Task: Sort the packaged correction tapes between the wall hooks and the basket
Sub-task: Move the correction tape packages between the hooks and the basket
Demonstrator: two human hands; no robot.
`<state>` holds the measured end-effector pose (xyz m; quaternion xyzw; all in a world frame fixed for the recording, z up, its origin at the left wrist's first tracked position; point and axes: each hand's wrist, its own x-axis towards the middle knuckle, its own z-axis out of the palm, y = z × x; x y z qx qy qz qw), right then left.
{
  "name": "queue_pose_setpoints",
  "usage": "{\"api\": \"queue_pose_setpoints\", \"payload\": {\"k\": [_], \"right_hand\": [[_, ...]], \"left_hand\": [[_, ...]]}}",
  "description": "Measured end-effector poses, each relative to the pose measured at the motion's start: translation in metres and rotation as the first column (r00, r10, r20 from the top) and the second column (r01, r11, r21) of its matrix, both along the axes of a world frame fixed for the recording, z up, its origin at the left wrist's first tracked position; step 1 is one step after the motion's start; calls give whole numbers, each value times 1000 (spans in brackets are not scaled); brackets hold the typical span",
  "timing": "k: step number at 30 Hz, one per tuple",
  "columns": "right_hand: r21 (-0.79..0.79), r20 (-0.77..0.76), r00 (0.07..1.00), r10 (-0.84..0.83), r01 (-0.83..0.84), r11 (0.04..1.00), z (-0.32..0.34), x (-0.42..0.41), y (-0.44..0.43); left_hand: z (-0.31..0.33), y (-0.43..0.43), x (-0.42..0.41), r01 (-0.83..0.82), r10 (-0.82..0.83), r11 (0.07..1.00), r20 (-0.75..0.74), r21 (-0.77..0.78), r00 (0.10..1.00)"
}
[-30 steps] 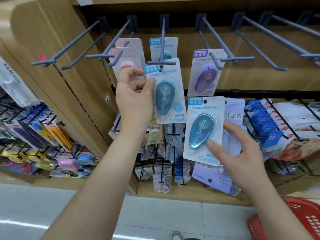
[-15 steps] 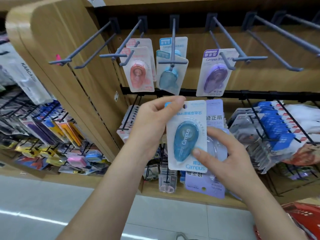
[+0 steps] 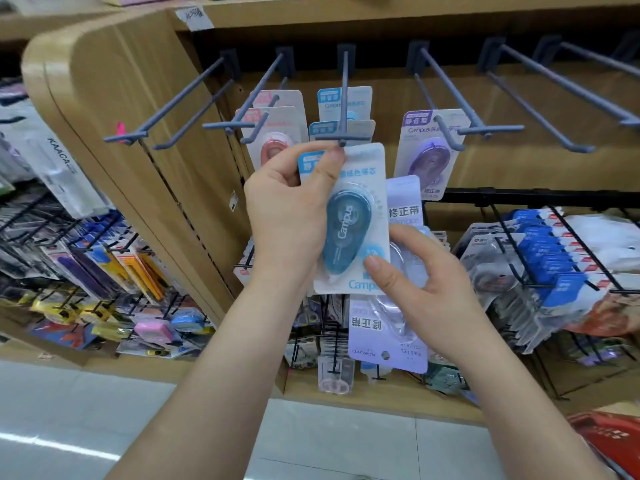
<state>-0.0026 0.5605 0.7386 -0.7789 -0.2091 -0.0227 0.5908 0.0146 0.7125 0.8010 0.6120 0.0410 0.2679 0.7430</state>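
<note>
My left hand [image 3: 291, 216] pinches the top of a blue Campus correction tape pack [image 3: 349, 230], its upper edge just under the tip of the middle wall hook [image 3: 343, 109]. My right hand [image 3: 426, 285] presses a thumb on that pack's lower corner and holds several lilac packs [image 3: 388, 337] behind it. Blue packs [image 3: 360, 98] hang on the middle hook, pink packs [image 3: 277, 133] on the hook to its left, a purple pack [image 3: 429, 157] to its right. The red basket [image 3: 609, 441] shows at the bottom right corner.
Bare grey hooks [image 3: 554, 95] stick out at the upper right and upper left. A black wire rack [image 3: 540, 258] full of blue-labelled packs stands to the right. Lower racks of stationery [image 3: 104, 271] fill the left. A wooden shelf panel [image 3: 138, 133] angles toward me.
My left hand let go of the hung blue pack, came down, took the top of the blue pack in my right hand, and raised it to the middle hook's tip.
</note>
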Motion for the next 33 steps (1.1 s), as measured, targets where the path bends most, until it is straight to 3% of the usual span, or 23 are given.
{"api": "queue_pose_setpoints", "payload": {"k": [7, 11, 19, 25, 28, 31, 33], "right_hand": [[9, -35, 999, -38, 38, 999, -6, 8, 6], [44, -74, 996, -43, 46, 998, -8, 9, 9], [130, -135, 990, -42, 60, 990, -7, 7, 16], [190, -145, 989, -25, 53, 980, 1, 11, 20], [213, -159, 987, -23, 57, 975, 3, 13, 19], [198, -166, 986, -13, 46, 979, 3, 13, 14], [181, -178, 984, -6, 39, 983, 1, 12, 11]], "left_hand": [[0, -1, 14, -12, 13, 1000, -49, 16, 999], [4, 4, 15, 60, -67, 997, -140, -54, 988], [6, 9, 9, 114, -113, 993, -153, -4, 982], [3, 6, 12, 82, -67, 995, -233, 56, 970], [-13, 13, -17, 172, -157, 981, -165, 85, 974], [-25, 19, -44, 272, -246, 941, -145, 201, 958], [-29, 21, -44, 234, -195, 935, -165, 265, 967]]}}
